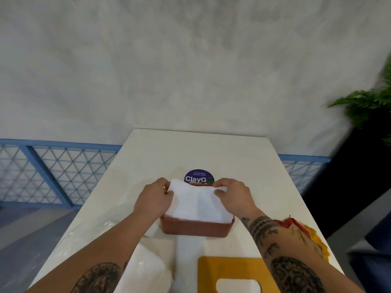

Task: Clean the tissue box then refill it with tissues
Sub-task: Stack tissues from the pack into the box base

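We pinch the white tissue stack point(198, 200) at its far corners, left hand point(155, 197) and right hand point(231, 195), seating it squarely in the brown tissue box point(195, 228); its yellow lid point(230, 271) waits nearby.

From where I stand there is one white table point(211, 149). On it are one brown tissue box point(194, 228), one stack of tissues point(198, 204), one yellow lid point(228, 269), one round purple sticker point(198, 176), one plastic-wrapped pack point(146, 269) and one orange cloth point(315, 235). There are two hands, the left hand point(153, 199) and the right hand point(232, 194). One green plant point(368, 102) stands aside.
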The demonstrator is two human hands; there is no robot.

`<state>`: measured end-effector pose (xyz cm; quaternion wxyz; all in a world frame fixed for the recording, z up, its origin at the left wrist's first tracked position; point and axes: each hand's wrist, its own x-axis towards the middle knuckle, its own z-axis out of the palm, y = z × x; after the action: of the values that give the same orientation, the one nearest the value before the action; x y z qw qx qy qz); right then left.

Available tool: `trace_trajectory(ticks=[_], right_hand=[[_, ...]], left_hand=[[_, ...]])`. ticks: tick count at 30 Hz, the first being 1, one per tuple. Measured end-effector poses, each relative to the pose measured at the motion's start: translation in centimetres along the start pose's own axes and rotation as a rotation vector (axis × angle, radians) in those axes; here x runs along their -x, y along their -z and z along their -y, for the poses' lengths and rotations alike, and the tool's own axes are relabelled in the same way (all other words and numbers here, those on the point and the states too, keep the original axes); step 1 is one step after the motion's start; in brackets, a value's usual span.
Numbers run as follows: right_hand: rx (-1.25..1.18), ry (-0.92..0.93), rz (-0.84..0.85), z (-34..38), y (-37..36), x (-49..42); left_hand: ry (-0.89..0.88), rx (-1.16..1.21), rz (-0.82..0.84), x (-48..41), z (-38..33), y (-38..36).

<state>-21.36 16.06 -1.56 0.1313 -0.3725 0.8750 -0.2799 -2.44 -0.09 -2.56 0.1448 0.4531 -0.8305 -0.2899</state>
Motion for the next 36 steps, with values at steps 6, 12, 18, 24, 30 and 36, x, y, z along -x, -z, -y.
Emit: trace_trajectory(ticks=[6, 12, 18, 24, 30, 36], right_hand=[[0.392, 0.172, -0.054, -0.8, -1.0, -0.6], [0.497, 0.303, -0.009, -0.9, -1.5, -1.1], [0.515, 0.357, 0.027, -0.9, -1.4, -0.8], [0.629, 0.338, 0.104, -0.9, -1.2, -0.7], [0.778, 0.343, 0.246, -0.8, -1.1, 0.5], [0.597, 0.292, 0.155, 1.0, -0.5, 1.7]], left_hand=[[-0.169, -0.434, -0.033, 0.7, -0.1, -0.8], [-0.308, -0.714, -0.088, 1.0, -0.6, -0.7], [-0.375, -0.682, -0.069, 0.9, 0.0, -1.3], [-0.339, -0.681, 0.05, 0.5, -0.5, -1.4], [-0.346, -0.768, 0.189, 0.5, -0.6, -0.7], [-0.405, -0.423, 0.049, 1.5, 0.3, 0.9]])
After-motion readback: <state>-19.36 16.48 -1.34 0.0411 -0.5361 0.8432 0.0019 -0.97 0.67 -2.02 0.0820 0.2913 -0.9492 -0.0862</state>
